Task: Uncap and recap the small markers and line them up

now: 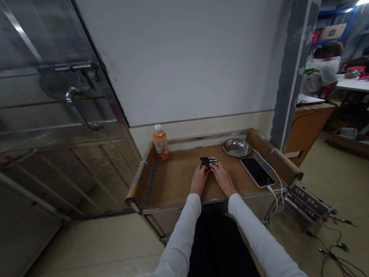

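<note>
Several slim black pens (209,159) lie side by side, crosswise, on the cardboard-lined top of a small cart (177,183). My left hand (199,179) is at their left end, its fingers bent in and gripping them. At the right end my right hand (223,178) does the same, with thumb and fingers closed on the pens. The two hands are close together, and my fingers hide the near side of the bundle. Both wrists rest low, near the cart's front edge.
An orange drink bottle (160,143) stands at the back left corner. To the right are a round metal dish (237,147) and a phone (258,171) with a white cable (272,167). Raised cardboard sides (142,177) edge the cart. Cables (337,254) lie on the floor; people sit far right.
</note>
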Available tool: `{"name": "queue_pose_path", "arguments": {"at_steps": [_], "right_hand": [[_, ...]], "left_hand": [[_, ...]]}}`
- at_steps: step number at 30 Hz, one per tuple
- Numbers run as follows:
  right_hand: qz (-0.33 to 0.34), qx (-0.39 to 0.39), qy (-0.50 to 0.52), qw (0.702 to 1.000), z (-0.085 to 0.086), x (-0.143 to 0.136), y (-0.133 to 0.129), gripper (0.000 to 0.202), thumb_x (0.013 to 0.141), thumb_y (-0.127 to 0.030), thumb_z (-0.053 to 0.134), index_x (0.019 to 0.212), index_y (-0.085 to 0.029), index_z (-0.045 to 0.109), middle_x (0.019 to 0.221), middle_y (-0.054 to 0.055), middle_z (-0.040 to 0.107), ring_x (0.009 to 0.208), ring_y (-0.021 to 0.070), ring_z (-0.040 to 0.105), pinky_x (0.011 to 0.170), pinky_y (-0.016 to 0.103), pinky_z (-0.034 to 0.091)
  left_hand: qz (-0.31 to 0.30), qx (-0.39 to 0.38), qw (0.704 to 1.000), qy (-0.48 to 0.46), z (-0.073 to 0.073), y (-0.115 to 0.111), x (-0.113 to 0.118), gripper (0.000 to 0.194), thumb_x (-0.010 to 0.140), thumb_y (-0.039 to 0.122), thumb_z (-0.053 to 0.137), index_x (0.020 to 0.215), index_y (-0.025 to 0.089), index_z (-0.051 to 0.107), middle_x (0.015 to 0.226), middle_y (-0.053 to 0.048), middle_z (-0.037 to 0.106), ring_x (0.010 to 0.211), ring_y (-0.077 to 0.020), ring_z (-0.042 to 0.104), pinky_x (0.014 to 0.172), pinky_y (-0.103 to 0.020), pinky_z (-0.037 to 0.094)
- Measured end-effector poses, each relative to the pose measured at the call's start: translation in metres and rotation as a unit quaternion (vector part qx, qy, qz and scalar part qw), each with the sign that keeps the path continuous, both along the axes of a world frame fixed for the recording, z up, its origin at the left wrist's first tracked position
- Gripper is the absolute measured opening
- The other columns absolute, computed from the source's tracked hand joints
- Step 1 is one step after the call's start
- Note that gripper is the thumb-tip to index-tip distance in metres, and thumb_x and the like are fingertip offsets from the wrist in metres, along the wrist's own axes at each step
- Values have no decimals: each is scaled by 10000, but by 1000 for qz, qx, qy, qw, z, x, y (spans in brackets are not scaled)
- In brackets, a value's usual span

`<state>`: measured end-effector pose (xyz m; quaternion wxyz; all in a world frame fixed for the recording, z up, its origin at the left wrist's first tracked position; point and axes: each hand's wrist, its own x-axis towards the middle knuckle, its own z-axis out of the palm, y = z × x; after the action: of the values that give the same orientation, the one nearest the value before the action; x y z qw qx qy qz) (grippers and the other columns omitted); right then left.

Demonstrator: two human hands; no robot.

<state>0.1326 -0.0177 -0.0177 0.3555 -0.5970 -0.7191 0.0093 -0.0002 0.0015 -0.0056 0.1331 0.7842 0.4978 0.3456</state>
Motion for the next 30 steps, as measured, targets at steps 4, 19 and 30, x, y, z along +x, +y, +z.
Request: {"name": "queue_pose_path", "arguments": {"at_steps": [4,19,30], "right_hand": [[28,-3,14,999,-4,1,2,322,885,-184,456,1182,-195,580,1154,98,576,1034,198,586,902,347,472],[54,0,23,998,1,3,1,298,837,-81,388,1031,-176,593,1036,81,623,1012,194,547,930,339,423],[-56,-22,-71,996,2,-3,-4,295,831,-67,387,1051,-148,566,1036,110,591,992,208,521,908,329,400]], "left_hand": [[8,9,1000,0,1,0,0,163,905,194,458,900,166,618,953,-63,557,867,-158,589,846,-316,489],[-12,41,997,66,2,-5,-3,92,869,148,490,881,180,576,946,-51,530,893,-167,556,835,-314,473],[47,49,990,123,5,-9,-2,111,877,153,455,902,169,562,938,-81,533,895,-194,553,818,-321,465]]}}
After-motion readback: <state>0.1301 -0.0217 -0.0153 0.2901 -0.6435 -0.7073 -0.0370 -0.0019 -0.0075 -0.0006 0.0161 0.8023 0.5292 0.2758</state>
